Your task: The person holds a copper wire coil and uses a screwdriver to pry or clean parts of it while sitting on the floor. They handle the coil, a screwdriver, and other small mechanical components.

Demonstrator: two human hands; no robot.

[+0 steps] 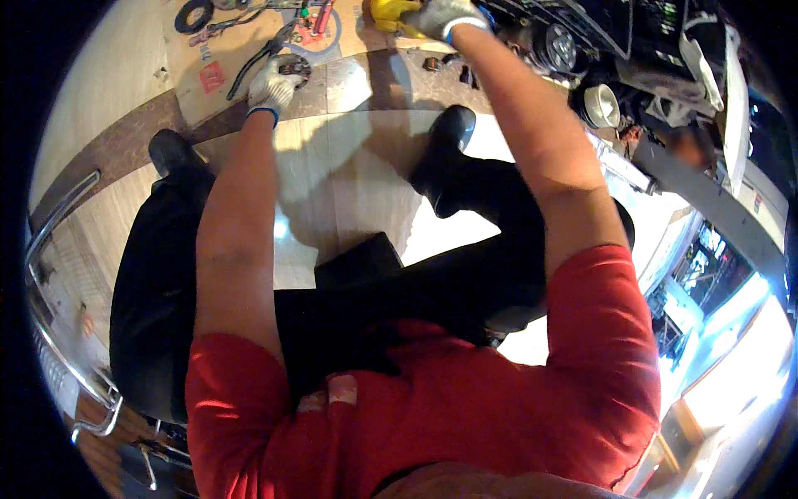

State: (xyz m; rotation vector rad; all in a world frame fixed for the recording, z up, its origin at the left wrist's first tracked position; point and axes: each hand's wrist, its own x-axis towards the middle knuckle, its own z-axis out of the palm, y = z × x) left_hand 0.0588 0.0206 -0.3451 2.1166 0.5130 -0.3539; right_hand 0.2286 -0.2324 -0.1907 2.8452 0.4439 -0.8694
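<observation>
Both gloved hands at work on the floor, seated person leaning fwd.

Left hand (272,83) rests on a small round metal part (295,68) on the cardboard sheet (187,62), black-handled pliers (253,65) just beside; its grip looks loosely curled over the part, can't tell if clamped. Right hand (445,15) closes on a yellow tool (386,12) near engine parts (557,46). Likely a sorting/fitting step; next needs a firmer hold. Tool's shape is cut off at the top edge, small bits blurred.
</observation>
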